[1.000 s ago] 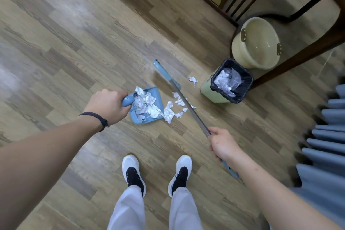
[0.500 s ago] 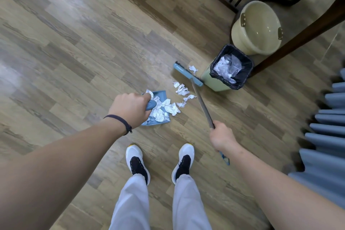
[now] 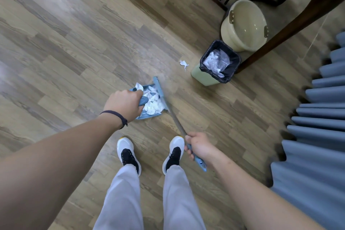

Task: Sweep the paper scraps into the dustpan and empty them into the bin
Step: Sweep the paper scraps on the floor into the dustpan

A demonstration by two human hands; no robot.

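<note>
Sitting now in the blue plastic dustpan (image 3: 149, 115) on the wood-look floor (image 3: 74, 43): most of the crumpled white paper scraps (image 3: 154, 103), which lay loose beside its lip half a second ago. Blue broom head (image 3: 160, 89) has swept in flush against the pan's open edge. Left hand (image 3: 124, 104) fist-wrapped round pan handle; right hand (image 3: 198, 145) clenched on broom's grey shaft. One stray white scrap (image 3: 183, 64) remains near the green bin with black liner (image 3: 216, 62). Likely another sweep, then emptying.
</note>
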